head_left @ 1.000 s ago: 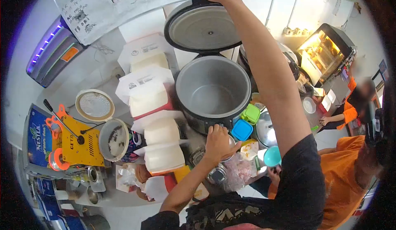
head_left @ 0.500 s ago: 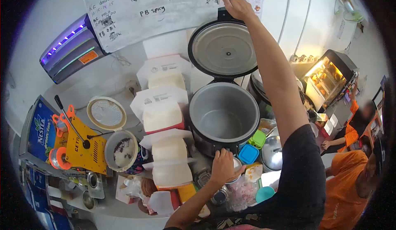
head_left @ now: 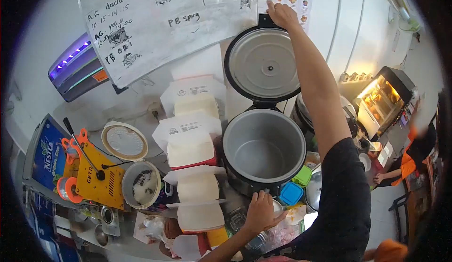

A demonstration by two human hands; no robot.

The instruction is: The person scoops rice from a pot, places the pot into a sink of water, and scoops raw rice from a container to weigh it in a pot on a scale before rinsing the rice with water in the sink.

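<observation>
A large rice cooker [head_left: 230, 175] stands in front of me with its lid [head_left: 263, 64] raised. Its grey inner pot [head_left: 264, 144] has bare walls and floor. My right hand [head_left: 282, 15] is at the lid's top edge beside the latch, fingers bent over it; the exact grip is partly hidden. Low at the cooker's front rim, my left hand [head_left: 262, 212] rests with fingers stretched forward and thumb apart, holding nothing. A blue-lidded container [head_left: 291, 194] and a green-lidded one [head_left: 302, 176] sit right of that hand.
Open paper boxes [head_left: 190, 148] line the cooker's left side. Further left are a yellow sealing machine [head_left: 99, 175] and a pot with white contents [head_left: 141, 189]. A second cooker [head_left: 301, 111] is partly behind my right arm. A co-worker's orange sleeve [head_left: 407, 168] shows at right.
The view has shifted, so the cooker and boxes sit lower in it. Both hands keep about the same places on the cooker. The nearer orange-shirted person has mostly left the view.
</observation>
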